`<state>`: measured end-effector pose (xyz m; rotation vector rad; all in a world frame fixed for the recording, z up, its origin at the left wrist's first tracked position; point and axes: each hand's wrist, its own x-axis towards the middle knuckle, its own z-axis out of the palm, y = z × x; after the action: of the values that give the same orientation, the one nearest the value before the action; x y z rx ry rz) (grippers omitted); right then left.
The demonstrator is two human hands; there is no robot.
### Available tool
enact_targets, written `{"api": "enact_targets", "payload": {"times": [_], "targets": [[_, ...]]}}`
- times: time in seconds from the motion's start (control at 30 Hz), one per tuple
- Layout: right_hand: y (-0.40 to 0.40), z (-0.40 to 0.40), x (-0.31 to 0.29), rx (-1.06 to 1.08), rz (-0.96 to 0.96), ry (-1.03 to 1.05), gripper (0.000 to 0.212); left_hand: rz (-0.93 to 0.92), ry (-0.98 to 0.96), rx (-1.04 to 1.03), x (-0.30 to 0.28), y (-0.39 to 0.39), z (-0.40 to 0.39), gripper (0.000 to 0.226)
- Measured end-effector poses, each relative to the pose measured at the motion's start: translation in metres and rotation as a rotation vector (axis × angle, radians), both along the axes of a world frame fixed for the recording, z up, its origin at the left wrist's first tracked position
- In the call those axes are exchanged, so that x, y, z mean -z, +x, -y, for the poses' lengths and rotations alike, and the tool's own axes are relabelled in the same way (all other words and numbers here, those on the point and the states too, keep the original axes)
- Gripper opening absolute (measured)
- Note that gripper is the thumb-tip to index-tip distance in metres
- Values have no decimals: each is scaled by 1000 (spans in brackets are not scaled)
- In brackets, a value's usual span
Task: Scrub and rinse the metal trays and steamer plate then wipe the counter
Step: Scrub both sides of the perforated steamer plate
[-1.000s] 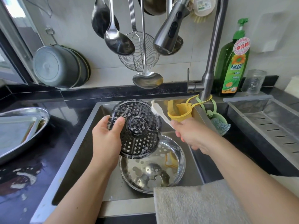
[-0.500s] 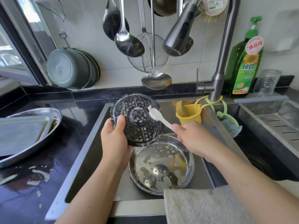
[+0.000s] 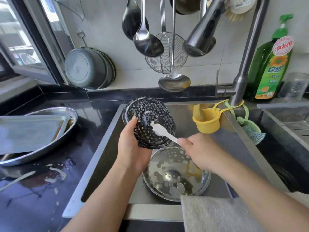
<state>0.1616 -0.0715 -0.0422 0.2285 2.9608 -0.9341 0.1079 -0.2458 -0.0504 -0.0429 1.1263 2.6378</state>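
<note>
While a pale towel (image 3: 215, 213) is lying over the front lip of the sink (image 3: 100, 156), nearest the viewer, the two forearms are reaching over it into the basin. Just beyond the towel, a round metal tray (image 3: 175, 174) is sitting flat on the sink floor, flecked with suds, probably parked there to catch the drips and wait for its rinse. Above it the left hand (image 3: 133, 148) is gripping the perforated steamer plate (image 3: 148, 122) by its near edge, thumb curled over the soapy face. It is holding the plate on edge over the basin, its face tilting toward the person, presumably so the brush can reach the holes. The right hand (image 3: 197, 153) is closing its fingers round the handle of a white brush (image 3: 164, 133); the brush's long axis is running from lower right up to upper left, its head pressing on the plate near the centre knob. Scrubbing looks well under way; rinsing seems not yet begun.

Farther left, on the wet dark counter (image 3: 33, 190), a rectangular tray (image 3: 28, 131) is resting inside an oval one (image 3: 50, 153), seemingly awaiting their turn. At the back, the faucet (image 3: 242, 77) is standing beside a green detergent bottle (image 3: 272, 64).
</note>
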Motion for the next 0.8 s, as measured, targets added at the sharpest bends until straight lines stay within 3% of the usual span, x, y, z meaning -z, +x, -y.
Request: {"api": "enact_targets", "payload": {"times": [0.13, 0.3, 0.47, 0.63, 0.8], "targets": [[3, 13, -2, -81, 33, -67, 54, -7, -50, 31, 5, -1, -8, 66], [2, -12, -10, 22, 85, -83, 53, -30, 32, 133, -1, 3, -8, 67], [-2, 11, -3, -25, -21, -71, 55, -74, -86, 210, 5, 6, -16, 72], [2, -18, -13, 45, 74, -94, 55, -80, 19, 199, -1, 6, -11, 73], [0, 5, -8, -42, 20, -94, 55, -118, -64, 236, 4, 8, -17, 76]]}}
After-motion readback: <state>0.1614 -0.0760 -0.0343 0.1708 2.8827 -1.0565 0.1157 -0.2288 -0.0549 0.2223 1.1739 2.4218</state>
